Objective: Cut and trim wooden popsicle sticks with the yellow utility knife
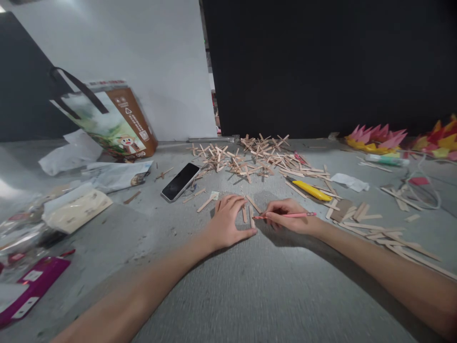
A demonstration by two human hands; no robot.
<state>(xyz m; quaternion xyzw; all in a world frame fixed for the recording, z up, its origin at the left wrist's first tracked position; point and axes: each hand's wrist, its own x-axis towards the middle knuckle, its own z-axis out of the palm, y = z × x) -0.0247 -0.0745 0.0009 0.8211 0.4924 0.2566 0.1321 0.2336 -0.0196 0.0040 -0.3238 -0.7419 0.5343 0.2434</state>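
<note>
My left hand (pixel 228 220) rests on the grey floor with fingers curled down, pressing on small wooden sticks (pixel 246 213) that lie under its fingertips. My right hand (pixel 287 216) pinches a pink pencil (pixel 296 215), whose tip points left onto a stick beside my left thumb. A large heap of small wooden stick crosses (pixel 250 155) lies just beyond both hands.
A black phone (pixel 180 181) lies left of the heap. A yellow utility knife (pixel 311 190) sits to the right, with loose wooden sticks (pixel 378 231) near my right forearm. A paper bag (pixel 114 119), plastic packets (pixel 74 207), a magenta box (pixel 32 286) and paper flowers (pixel 376 138) surround the area.
</note>
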